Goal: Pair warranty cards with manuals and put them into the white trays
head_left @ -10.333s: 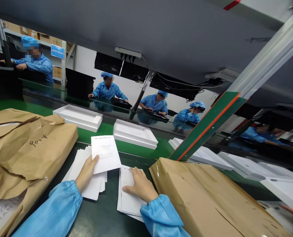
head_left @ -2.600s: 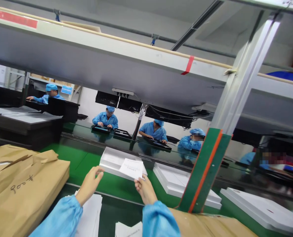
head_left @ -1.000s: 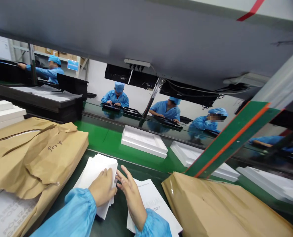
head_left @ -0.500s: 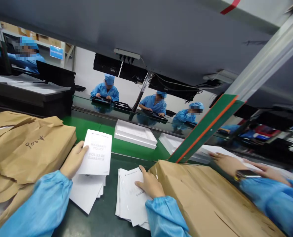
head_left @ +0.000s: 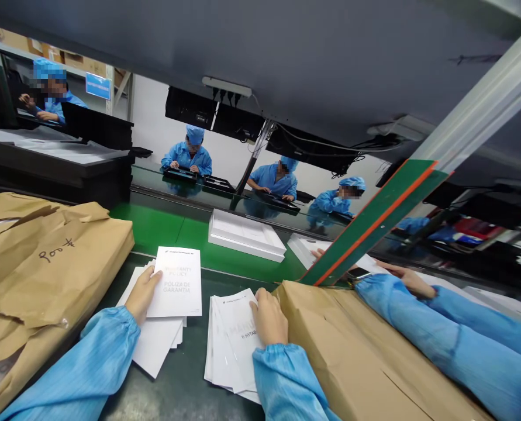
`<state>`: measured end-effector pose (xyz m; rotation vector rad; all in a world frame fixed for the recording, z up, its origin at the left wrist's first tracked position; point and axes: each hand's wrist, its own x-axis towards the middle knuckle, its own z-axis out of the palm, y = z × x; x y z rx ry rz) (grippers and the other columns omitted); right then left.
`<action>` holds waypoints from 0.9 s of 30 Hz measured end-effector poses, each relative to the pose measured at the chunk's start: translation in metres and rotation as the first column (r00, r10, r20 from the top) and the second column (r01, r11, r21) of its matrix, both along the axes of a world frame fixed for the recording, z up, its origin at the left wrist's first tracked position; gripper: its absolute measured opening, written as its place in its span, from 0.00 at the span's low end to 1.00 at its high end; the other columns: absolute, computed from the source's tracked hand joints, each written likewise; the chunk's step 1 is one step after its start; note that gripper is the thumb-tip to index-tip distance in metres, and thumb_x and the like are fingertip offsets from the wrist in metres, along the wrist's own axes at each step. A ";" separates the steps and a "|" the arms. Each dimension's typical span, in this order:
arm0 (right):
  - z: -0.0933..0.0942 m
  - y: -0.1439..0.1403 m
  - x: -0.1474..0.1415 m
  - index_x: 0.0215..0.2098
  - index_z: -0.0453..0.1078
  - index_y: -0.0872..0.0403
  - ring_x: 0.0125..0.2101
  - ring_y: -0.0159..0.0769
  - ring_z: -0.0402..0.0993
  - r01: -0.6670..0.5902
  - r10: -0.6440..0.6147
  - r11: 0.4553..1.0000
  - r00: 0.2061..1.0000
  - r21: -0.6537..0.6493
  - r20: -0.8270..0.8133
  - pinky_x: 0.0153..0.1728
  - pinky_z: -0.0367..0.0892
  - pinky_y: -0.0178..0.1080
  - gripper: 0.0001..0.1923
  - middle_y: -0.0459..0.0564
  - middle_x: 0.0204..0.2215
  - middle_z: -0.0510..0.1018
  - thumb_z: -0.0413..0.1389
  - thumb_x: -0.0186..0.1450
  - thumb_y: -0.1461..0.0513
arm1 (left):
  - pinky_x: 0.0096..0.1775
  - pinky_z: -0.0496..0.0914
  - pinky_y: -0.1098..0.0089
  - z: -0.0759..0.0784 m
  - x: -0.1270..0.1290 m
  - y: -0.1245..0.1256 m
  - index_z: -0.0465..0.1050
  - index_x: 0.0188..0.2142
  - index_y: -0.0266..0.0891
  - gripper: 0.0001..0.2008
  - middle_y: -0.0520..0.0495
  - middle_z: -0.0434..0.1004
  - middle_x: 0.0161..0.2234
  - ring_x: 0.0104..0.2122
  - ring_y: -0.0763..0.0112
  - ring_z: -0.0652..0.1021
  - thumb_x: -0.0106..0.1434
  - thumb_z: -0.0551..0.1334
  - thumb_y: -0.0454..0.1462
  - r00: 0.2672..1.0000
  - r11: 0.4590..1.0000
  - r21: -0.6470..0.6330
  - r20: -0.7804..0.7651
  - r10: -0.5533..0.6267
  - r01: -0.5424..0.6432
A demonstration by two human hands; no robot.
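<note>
My left hand is closed on the edge of a white warranty policy booklet, thumb on top. The booklet lies over or just above a loose pile of white booklets; I cannot tell if they touch. To the right, my right hand has its fingers curled at the upper right edge of a white manual, pinching it. This manual tops a fanned stack of similar booklets on the dark green bench. Some of my right fingertips are hidden.
Brown paper packages stand on both sides, one marked in ink at left, another at right. White boxes sit on the green belt. A slanted post and a co-worker's sleeves are at right.
The warranty booklet in my left hand has come down slightly. My right fingers have curled in at the manual's edge. The co-worker's arms at right have reached further left, behind the post.
</note>
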<state>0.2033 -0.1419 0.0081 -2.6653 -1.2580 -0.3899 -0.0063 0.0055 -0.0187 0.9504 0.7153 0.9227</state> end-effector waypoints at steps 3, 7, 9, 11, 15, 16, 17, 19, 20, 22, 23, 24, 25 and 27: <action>0.006 -0.002 0.002 0.24 0.55 0.52 0.30 0.36 0.62 -0.030 0.029 0.995 0.999 0.091 0.014 0.24 0.52 0.35 0.05 0.49 0.27 0.66 0.43 0.57 0.65 | 0.33 0.68 0.70 -0.002 0.001 0.000 0.61 0.40 0.37 0.14 0.46 0.72 0.36 0.30 0.69 0.74 0.52 0.54 0.36 1.000 1.000 0.007 -0.002 0.000 0.000; 0.019 -0.007 0.008 0.22 0.54 0.51 0.22 0.35 0.60 -0.004 0.052 0.957 0.986 0.289 -0.157 0.20 0.49 0.35 0.07 0.46 0.21 0.66 0.43 0.57 0.60 | 0.33 0.68 0.69 -0.002 0.000 -0.001 0.62 0.40 0.37 0.14 0.46 0.72 0.35 0.32 0.68 0.74 0.52 0.55 0.37 1.000 0.999 0.030 0.000 -0.012 0.012; 0.026 -0.009 0.014 0.21 0.54 0.51 0.20 0.35 0.59 0.014 0.132 0.884 0.951 0.467 -0.279 0.21 0.50 0.35 0.06 0.45 0.18 0.64 0.44 0.55 0.59 | 0.34 0.67 0.70 -0.001 0.000 -0.002 0.62 0.39 0.37 0.14 0.46 0.72 0.35 0.34 0.67 0.73 0.51 0.55 0.38 1.000 0.999 0.040 -0.004 -0.023 0.023; 0.031 -0.011 0.020 0.21 0.55 0.51 0.20 0.34 0.59 0.065 0.232 0.777 0.895 0.627 -0.381 0.22 0.52 0.36 0.05 0.43 0.16 0.62 0.45 0.53 0.59 | 0.34 0.67 0.70 -0.001 0.000 -0.003 0.62 0.40 0.38 0.14 0.46 0.72 0.35 0.35 0.66 0.73 0.52 0.54 0.38 1.000 0.998 0.051 -0.006 -0.024 0.025; 0.033 -0.013 0.027 0.23 0.56 0.52 0.19 0.31 0.57 0.226 0.333 0.601 0.801 0.766 -0.497 0.22 0.53 0.34 0.08 0.40 0.15 0.60 0.47 0.49 0.56 | 0.36 0.67 0.68 -0.002 0.001 -0.003 0.61 0.42 0.37 0.16 0.44 0.71 0.38 0.38 0.64 0.71 0.52 0.54 0.39 1.000 0.997 0.076 -0.002 -0.030 0.030; 0.032 -0.011 0.027 0.23 0.55 0.52 0.19 0.31 0.57 0.252 0.350 0.586 0.778 0.770 -0.521 0.21 0.54 0.34 0.09 0.40 0.16 0.60 0.47 0.49 0.55 | 0.37 0.66 0.67 -0.003 0.001 -0.002 0.60 0.42 0.36 0.18 0.43 0.71 0.38 0.39 0.63 0.71 0.52 0.54 0.39 1.000 0.996 0.084 -0.006 -0.027 0.028; 0.031 -0.009 0.026 0.24 0.55 0.52 0.19 0.30 0.58 0.284 0.379 0.571 0.741 0.770 -0.555 0.21 0.54 0.34 0.10 0.40 0.17 0.61 0.47 0.49 0.54 | 0.39 0.65 0.67 -0.003 0.001 -0.002 0.60 0.43 0.36 0.19 0.43 0.70 0.39 0.40 0.63 0.71 0.52 0.55 0.40 1.000 0.995 0.096 -0.014 -0.022 0.023; 0.025 0.001 0.019 0.25 0.54 0.52 0.18 0.30 0.59 0.340 0.451 0.560 0.639 0.755 -0.623 0.18 0.55 0.33 0.12 0.40 0.17 0.62 0.46 0.48 0.53 | 0.42 0.63 0.66 -0.005 0.002 -0.002 0.60 0.43 0.36 0.19 0.43 0.69 0.40 0.41 0.63 0.70 0.52 0.54 0.41 0.999 0.991 0.134 -0.037 0.008 -0.003; 0.021 0.008 0.015 0.25 0.54 0.52 0.17 0.30 0.60 0.359 0.485 0.562 0.586 0.745 -0.649 0.17 0.55 0.33 0.12 0.40 0.16 0.62 0.46 0.48 0.53 | 0.43 0.62 0.67 -0.005 0.002 -0.003 0.60 0.43 0.36 0.19 0.43 0.68 0.42 0.42 0.64 0.69 0.52 0.54 0.42 0.998 0.987 0.158 -0.052 0.025 -0.016; 0.013 0.025 0.004 0.24 0.55 0.53 0.17 0.30 0.60 0.377 0.541 0.570 0.496 0.730 -0.679 0.16 0.55 0.33 0.12 0.40 0.15 0.62 0.47 0.47 0.53 | 0.46 0.59 0.69 -0.004 0.003 -0.006 0.61 0.42 0.38 0.18 0.44 0.67 0.43 0.45 0.65 0.67 0.53 0.53 0.42 0.995 0.977 0.210 -0.086 0.051 -0.032; 0.008 0.034 -0.001 0.24 0.55 0.53 0.17 0.30 0.60 0.380 0.563 0.572 0.462 0.727 -0.685 0.16 0.56 0.32 0.12 0.39 0.15 0.62 0.48 0.47 0.54 | 0.46 0.59 0.69 -0.003 0.003 -0.008 0.61 0.41 0.38 0.17 0.45 0.67 0.43 0.45 0.66 0.66 0.53 0.53 0.43 0.994 0.972 0.235 -0.097 0.045 -0.021; 0.004 0.042 -0.007 0.24 0.55 0.53 0.17 0.30 0.61 0.382 0.581 0.573 0.435 0.725 -0.688 0.17 0.56 0.32 0.11 0.39 0.15 0.62 0.49 0.47 0.54 | 0.45 0.60 0.70 -0.001 0.003 -0.010 0.61 0.40 0.38 0.16 0.45 0.67 0.43 0.45 0.66 0.66 0.53 0.53 0.42 0.995 0.966 0.257 -0.102 0.022 0.005; -0.001 0.050 -0.012 0.23 0.56 0.53 0.17 0.29 0.61 0.382 0.595 0.573 0.414 0.725 -0.689 0.17 0.57 0.32 0.10 0.39 0.16 0.62 0.49 0.47 0.55 | 0.44 0.61 0.69 0.001 0.004 -0.012 0.61 0.40 0.38 0.16 0.45 0.68 0.42 0.44 0.65 0.67 0.53 0.53 0.42 0.995 0.960 0.276 -0.101 -0.016 0.043; -0.010 0.063 -0.021 0.23 0.56 0.52 0.19 0.29 0.61 0.382 0.612 0.572 0.390 0.726 -0.688 0.20 0.58 0.32 0.09 0.39 0.16 0.62 0.49 0.48 0.56 | 0.41 0.63 0.68 0.007 0.005 -0.015 0.60 0.39 0.37 0.16 0.44 0.69 0.41 0.42 0.64 0.69 0.52 0.55 0.41 0.990 0.939 0.320 -0.093 -0.102 0.127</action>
